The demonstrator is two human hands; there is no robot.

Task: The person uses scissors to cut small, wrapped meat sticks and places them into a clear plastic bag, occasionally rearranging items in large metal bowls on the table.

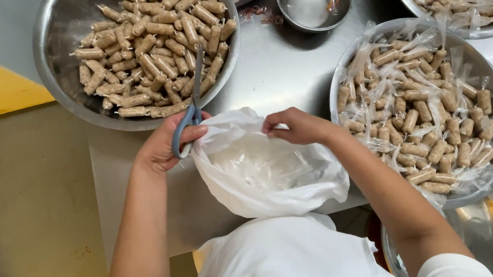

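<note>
A white plastic bag (pixel 265 169) is held open at the steel table's (pixel 279 76) near edge, its rim pinched by the right hand (pixel 298 126) and gripped, with grey-handled scissors (pixel 191 104), by the left hand (pixel 161 147), between bowls of tan rolls (pixel 150 41).

1 head camera looks steeply down, close over the steel counter (pixel 290 78).

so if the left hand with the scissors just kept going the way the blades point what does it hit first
Probably the brown rolls in the big steel bowl: the scissors in the left hand already point over its rim, though their height above it is unclear.
</note>
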